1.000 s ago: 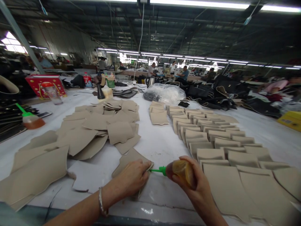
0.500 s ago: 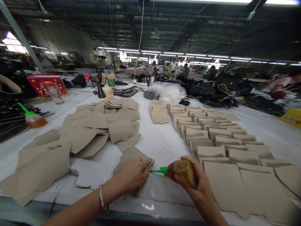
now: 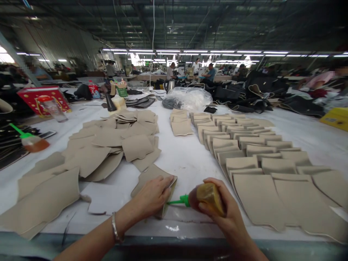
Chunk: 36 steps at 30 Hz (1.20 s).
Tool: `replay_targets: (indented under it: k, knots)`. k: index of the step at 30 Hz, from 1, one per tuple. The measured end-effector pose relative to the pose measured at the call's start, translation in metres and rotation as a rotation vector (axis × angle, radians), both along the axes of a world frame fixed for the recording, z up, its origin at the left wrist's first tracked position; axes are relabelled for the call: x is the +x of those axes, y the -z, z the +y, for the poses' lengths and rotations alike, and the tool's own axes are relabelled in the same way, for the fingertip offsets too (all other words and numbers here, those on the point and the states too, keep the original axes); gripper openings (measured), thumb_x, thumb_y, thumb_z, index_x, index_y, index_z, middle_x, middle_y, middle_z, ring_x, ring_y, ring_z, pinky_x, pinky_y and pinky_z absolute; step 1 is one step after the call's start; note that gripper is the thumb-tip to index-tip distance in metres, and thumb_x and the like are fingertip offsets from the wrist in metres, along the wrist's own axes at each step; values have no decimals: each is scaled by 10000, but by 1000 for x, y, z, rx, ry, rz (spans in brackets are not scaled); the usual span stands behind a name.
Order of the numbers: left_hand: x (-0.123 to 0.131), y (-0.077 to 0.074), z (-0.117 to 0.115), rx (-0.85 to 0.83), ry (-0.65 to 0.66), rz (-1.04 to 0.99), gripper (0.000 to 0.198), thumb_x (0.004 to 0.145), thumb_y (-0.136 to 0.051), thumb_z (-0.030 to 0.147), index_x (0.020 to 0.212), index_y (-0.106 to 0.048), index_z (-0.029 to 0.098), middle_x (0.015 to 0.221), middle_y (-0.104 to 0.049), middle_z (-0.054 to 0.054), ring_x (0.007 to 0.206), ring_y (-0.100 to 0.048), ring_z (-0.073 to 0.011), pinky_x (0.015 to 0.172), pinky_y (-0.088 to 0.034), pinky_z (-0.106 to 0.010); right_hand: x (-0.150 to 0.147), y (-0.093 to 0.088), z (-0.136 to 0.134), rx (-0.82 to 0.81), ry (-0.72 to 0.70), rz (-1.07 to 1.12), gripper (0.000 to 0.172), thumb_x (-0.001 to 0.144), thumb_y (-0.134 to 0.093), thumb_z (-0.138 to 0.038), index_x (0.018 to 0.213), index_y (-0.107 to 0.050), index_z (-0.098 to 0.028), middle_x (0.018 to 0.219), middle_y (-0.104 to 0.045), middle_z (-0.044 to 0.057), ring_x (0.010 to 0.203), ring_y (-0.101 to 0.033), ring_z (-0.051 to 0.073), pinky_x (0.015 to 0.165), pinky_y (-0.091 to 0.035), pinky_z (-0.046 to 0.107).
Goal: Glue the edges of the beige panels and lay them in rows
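In my right hand is a squeeze bottle of amber liquid, tipped on its side. Its thin green nozzle points left and its tip meets the edge of a beige leather-like panel. My left hand grips this panel by its folded-up right edge, fingers closed over it; the thumb is hidden. A bracelet circles the left wrist. Left of the hands lies a loose heap of similar beige panels. Rows of folded, overlapping panels lie to the right.
A white-covered table carries everything. A white cut piece lies left of my left hand. Another green-tipped bottle stands at far left, near a clear cup and red box. Plastic wrap sits behind; people work beyond.
The bottle's nozzle tip has slid toward me and slightly left along the panel's edge. My left hand keeps its hold on the panel. The view has shifted slightly.
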<state>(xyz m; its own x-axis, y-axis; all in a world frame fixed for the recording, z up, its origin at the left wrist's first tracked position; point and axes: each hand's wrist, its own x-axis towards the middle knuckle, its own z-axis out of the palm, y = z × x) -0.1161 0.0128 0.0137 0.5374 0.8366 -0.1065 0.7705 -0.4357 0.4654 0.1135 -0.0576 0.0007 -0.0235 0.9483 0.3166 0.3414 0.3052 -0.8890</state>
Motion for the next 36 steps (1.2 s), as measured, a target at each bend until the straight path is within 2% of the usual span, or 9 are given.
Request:
replay_targets:
  k: [2,6,11,16,21,26,31,36]
  knots:
    - [0,-1,0,-10,3,-2,444,914,-317,272,1333,-460,250,1065,-619,-69,972,-598,-234,877,-439,-355,0,1,-3,6,29,7,410,824,-687,-386,1155,-472,-278,1037,-527,-16,904,-527,181,795,-417,229]
    - [2,-3,1,-19,1,15,460,916,-328,293,1360,-439,242,1097,-614,-74,995,-589,-234,893,-433,-355,-3,4,-6,-62,-73,102,457,812,-694,-400,1180,-449,-281,1038,-539,-14,892,-542,188,764,-435,241]
    - [2,-1,0,-10,-4,33,461,923,-321,306,1360,-446,228,1140,-606,-74,1005,-586,-229,897,-428,-349,-7,4,-5,-6,30,123,436,789,-723,-352,1147,-483,-280,1037,-526,-23,902,-529,171,808,-404,226]
    - [3,1,0,-18,-8,48,473,925,-315,316,1376,-423,222,1144,-599,-76,1020,-580,-239,901,-426,-367,-6,5,-8,-115,-94,239,479,774,-730,-385,1158,-471,-263,1036,-527,-6,898,-537,193,781,-428,250]
    - [3,0,0,-33,-5,51,477,922,-310,301,1379,-417,216,1179,-589,-80,1044,-571,-232,918,-417,-361,-4,2,-6,-79,-12,203,463,778,-739,-351,1149,-480,-253,1002,-547,3,866,-548,196,788,-420,269]
    - [4,0,1,-26,-8,58,483,924,-305,306,1387,-406,212,1174,-588,-82,1039,-574,-235,913,-423,-369,-5,3,-8,-112,-134,284,500,758,-746,-345,1167,-472,-255,1045,-534,11,919,-547,209,807,-432,272]
    - [4,1,0,-31,-5,53,479,918,-319,295,1379,-418,209,1157,-593,-81,1036,-573,-226,929,-420,-358,-1,1,-7,-70,-43,208,458,768,-748,-342,1139,-491,-264,1029,-549,0,890,-553,187,800,-425,249]
    - [4,0,1,-42,-1,45,478,921,-323,294,1383,-417,213,1204,-583,-77,1068,-565,-223,952,-415,-354,-1,3,-6,-73,-116,239,478,766,-737,-367,1156,-485,-252,1051,-540,11,924,-551,205,811,-438,260]
